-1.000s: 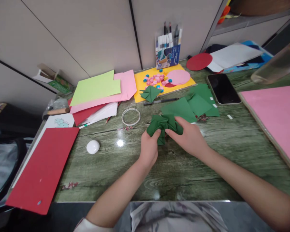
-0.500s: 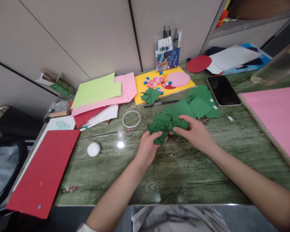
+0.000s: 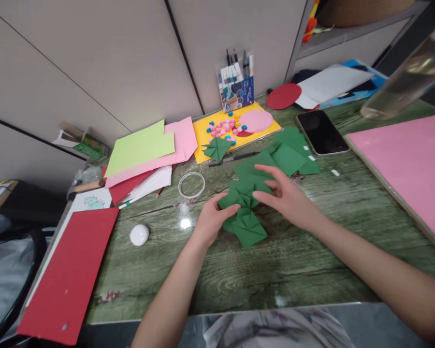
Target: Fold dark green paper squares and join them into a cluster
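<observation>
A green folded paper piece (image 3: 249,227) with several pleated, leaf-like points is over the front middle of the table. My left hand (image 3: 210,220) pinches its left edge, thumb on top and fingers partly hidden behind it. To the upper right of the piece is my right hand (image 3: 288,198), thumb and index finger apart; its thumb tip comes close to the paper, and I cannot tell whether it touches. Flat green paper sheets (image 3: 290,152) lie just beyond. Farther back rests a smaller green folded paper (image 3: 217,148).
Left of my hands are a roll of clear tape (image 3: 180,189), a white round object (image 3: 139,235) and a red sheet (image 3: 70,270). A phone (image 3: 322,133) and a pink board (image 3: 406,164) lie right. Behind stand a marker pack (image 3: 237,92) and a yellow sheet (image 3: 202,153) bearing small beads.
The green folded paper has turned, with a point now facing toward me. My right hand has let go of it and opened its fingers. The view has shifted slightly.
</observation>
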{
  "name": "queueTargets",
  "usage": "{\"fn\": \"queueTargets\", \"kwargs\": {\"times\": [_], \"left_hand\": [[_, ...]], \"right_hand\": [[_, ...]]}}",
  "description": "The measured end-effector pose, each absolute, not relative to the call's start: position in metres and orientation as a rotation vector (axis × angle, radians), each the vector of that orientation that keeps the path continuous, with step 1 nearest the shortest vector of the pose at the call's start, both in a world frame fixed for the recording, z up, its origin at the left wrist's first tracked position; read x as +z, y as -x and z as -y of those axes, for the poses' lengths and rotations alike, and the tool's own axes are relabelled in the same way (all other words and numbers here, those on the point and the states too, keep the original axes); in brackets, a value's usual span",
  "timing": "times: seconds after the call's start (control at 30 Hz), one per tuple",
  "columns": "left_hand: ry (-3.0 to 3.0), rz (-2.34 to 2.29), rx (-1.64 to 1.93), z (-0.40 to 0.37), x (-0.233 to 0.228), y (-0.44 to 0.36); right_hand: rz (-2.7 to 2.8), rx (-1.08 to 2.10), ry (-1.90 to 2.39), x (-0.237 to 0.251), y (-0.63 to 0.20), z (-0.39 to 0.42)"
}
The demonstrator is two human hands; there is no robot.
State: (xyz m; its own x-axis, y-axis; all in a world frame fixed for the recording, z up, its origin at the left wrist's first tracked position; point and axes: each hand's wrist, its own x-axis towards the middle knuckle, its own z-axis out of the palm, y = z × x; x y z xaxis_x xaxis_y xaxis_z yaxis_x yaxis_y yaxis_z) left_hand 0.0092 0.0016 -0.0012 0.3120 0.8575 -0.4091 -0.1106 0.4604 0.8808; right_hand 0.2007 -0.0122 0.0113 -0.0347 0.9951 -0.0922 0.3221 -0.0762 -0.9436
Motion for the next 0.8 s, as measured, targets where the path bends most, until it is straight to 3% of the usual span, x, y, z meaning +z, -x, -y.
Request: {"fn": "queueTargets", "kwargs": {"times": [0.23,0.47,0.8], "left_hand": [[-0.681,-0.992,0.908,0.0009,-0.001,-0.0123],[-0.642,-1.012,1.042,0.0002,-0.0068,-0.012],[-0.641,-1.004,0.998,0.0059,-0.003,-0.0166]], "right_hand": [[1.281,1.476,1.342,0.0107,-0.2066,0.0087],[1.507,1.284,1.488,0.0105,-0.2048,0.0101],[1.49,1.319,1.43,0.0081,-0.204,0.0086]]}}
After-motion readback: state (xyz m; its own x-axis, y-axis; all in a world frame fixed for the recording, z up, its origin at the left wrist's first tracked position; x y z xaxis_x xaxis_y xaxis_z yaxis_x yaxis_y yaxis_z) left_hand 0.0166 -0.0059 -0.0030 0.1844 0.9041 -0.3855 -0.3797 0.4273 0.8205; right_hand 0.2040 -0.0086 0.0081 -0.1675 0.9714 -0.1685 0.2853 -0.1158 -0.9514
